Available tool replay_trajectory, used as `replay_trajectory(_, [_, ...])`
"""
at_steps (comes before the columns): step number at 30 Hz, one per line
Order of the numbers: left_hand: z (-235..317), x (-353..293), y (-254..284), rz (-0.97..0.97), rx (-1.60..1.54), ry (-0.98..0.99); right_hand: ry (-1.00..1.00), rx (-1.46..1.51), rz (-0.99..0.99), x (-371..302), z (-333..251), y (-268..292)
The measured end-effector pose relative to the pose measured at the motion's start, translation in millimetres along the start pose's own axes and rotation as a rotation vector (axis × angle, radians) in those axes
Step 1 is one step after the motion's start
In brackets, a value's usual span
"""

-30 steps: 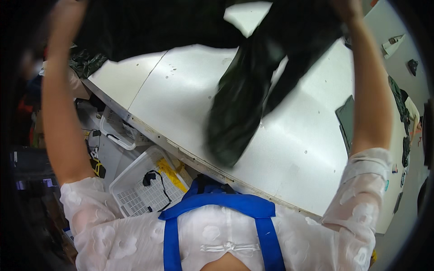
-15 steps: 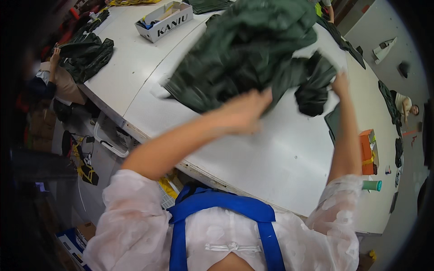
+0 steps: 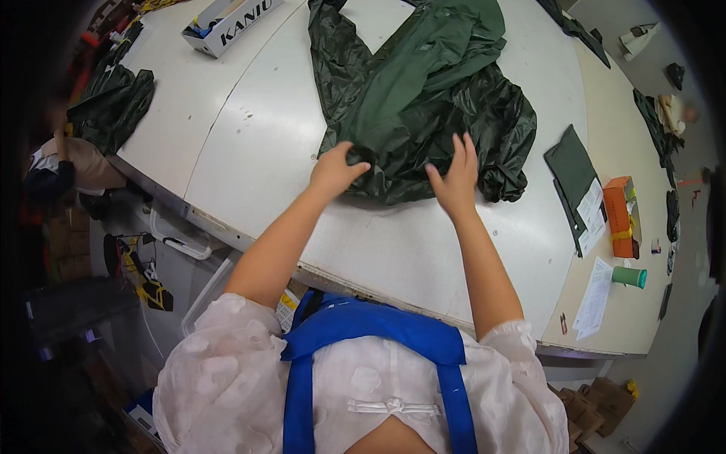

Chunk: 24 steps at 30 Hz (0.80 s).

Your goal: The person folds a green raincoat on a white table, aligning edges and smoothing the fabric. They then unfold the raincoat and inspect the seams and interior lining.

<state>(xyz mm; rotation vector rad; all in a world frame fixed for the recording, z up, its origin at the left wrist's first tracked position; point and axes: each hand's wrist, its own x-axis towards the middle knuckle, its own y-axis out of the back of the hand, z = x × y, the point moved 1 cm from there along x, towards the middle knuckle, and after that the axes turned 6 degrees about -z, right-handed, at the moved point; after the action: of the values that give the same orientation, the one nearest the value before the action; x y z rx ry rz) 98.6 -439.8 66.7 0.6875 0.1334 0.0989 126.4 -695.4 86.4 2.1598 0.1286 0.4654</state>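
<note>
A dark green, shiny waterproof garment point(image 3: 423, 98) lies crumpled on the white table, its sleeve-like parts spread toward the far side and the right. My left hand point(image 3: 335, 174) touches its near left edge, thumb and fingers apart, with dark fabric showing in the gap. Against the near right part rests my right hand point(image 3: 457, 181), fingers spread and thumb out, gripping nothing. Folds hide which part of the garment faces me.
The white table point(image 3: 408, 257) curves around me. At right are a folded green garment point(image 3: 569, 170), paper sheets point(image 3: 594, 299), an orange box point(image 3: 620, 216), a green cylinder point(image 3: 629, 277) and small snips point(image 3: 563, 324). A white box point(image 3: 231, 29) stands far left. A person point(image 3: 83, 163) sits at left.
The garment, blurred and lifted before, now lies on the table closer to me. My right hand has come inward from the right, and both hands have opened on the fabric.
</note>
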Motion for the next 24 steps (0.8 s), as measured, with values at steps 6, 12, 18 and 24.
replay_trajectory(6, [29,-10,23,-0.048,-0.334,-0.224,-0.687,-0.132,-0.261,96,61,-5])
replay_trajectory(12, [-7,-28,45,0.306,-0.282,-0.084,-0.384,0.951,0.043,99,36,62])
replay_trajectory(18, [78,-95,17,0.068,-0.3,-0.483,-0.138,0.872,-0.124,76,-55,134])
replay_trajectory(24, [135,-43,69,0.099,-0.168,-0.487,0.315,0.594,-0.567,73,-128,169])
